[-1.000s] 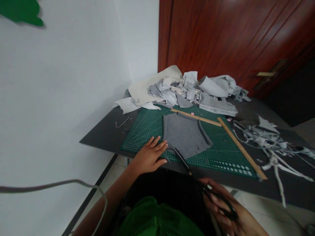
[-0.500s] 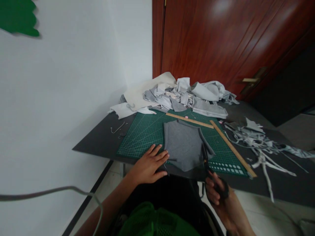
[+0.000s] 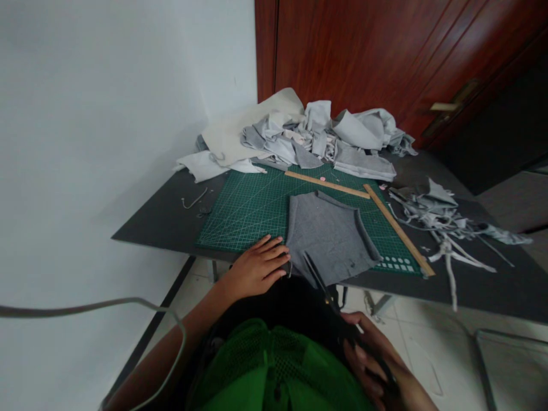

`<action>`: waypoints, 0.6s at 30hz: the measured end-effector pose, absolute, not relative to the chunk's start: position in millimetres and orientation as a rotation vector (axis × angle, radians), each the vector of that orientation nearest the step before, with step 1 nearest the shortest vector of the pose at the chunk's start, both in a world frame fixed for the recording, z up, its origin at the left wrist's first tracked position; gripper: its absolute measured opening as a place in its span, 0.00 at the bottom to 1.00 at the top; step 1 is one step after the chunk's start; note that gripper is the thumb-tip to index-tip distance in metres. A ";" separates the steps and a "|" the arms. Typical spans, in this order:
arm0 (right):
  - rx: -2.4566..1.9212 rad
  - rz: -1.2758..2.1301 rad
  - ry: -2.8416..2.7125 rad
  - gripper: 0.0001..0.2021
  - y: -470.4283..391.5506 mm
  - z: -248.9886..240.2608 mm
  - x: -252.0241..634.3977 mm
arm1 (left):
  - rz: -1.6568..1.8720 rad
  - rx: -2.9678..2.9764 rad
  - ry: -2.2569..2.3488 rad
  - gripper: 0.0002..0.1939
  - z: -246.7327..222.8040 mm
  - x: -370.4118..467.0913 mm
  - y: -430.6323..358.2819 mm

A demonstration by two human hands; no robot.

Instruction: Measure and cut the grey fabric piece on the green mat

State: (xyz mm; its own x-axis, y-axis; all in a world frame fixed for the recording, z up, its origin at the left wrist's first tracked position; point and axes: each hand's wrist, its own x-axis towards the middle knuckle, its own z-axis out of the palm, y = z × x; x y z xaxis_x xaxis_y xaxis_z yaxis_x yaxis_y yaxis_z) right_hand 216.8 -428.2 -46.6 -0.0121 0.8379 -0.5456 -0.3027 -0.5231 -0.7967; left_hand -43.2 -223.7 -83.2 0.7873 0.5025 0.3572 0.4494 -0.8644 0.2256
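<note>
A grey piece of cloth (image 3: 327, 234) lies on the green cutting mat (image 3: 244, 211), its lower part reaching past the table's near edge. My left hand (image 3: 262, 265) rests flat at the cloth's left side, fingers stretched out and fingertips at its edge. In my right hand (image 3: 370, 354) is a pair of black scissors (image 3: 327, 294), gripped by the handles. The scissor blades point up and left, and their tips overlap the lower left of the cloth. Whether the blades touch the cloth I cannot tell.
Two wooden rulers, one along the back (image 3: 327, 185) and one at the right (image 3: 398, 231), lie on the mat. Behind them is a heap of grey and white fabric (image 3: 299, 134). Fabric strips (image 3: 432, 208) are piled at the right. A cable (image 3: 107, 302) crosses at lower left.
The scissors in my right hand have moved from the cloth's right side to its lower left, and the hand is lower. The cloth's right edge lies spread farther right. My view has tilted down.
</note>
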 end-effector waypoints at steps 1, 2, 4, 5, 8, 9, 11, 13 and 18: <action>-1.387 1.737 -0.628 0.32 -428.9 -44.5 216.9 | 0.637 2.853 0.760 0.17 -83.3 -43.0 -224.0; -1.380 1.781 -0.652 0.32 -429.0 -43.0 217.2 | 0.651 2.859 0.758 0.17 -83.5 -42.9 -224.2; -1.389 1.820 -0.682 0.31 -428.3 -42.6 218.3 | 0.670 2.869 0.756 0.17 -84.0 -43.0 -224.5; -1.395 1.837 -0.687 0.32 -427.8 -43.6 219.1 | 0.680 2.872 0.759 0.17 -84.4 -43.1 -224.6; -1.399 1.889 -0.679 0.32 -428.0 -47.1 222.1 | 0.696 2.877 0.764 0.17 -86.2 -43.3 -224.6; -1.402 1.896 -0.667 0.32 -428.6 -47.7 222.9 | 0.698 2.879 0.767 0.17 -86.9 -43.3 -224.7; -1.408 1.889 -0.640 0.30 -430.1 -47.3 224.0 | 0.697 2.883 0.775 0.17 -88.0 -43.3 -225.2; -1.405 1.891 -0.614 0.29 -431.3 -46.3 224.5 | 0.689 2.895 0.773 0.17 -88.5 -43.5 -226.1; -1.381 1.933 -0.624 0.30 -431.8 -50.6 228.0 | 0.633 2.929 0.738 0.18 -88.0 -46.0 -228.6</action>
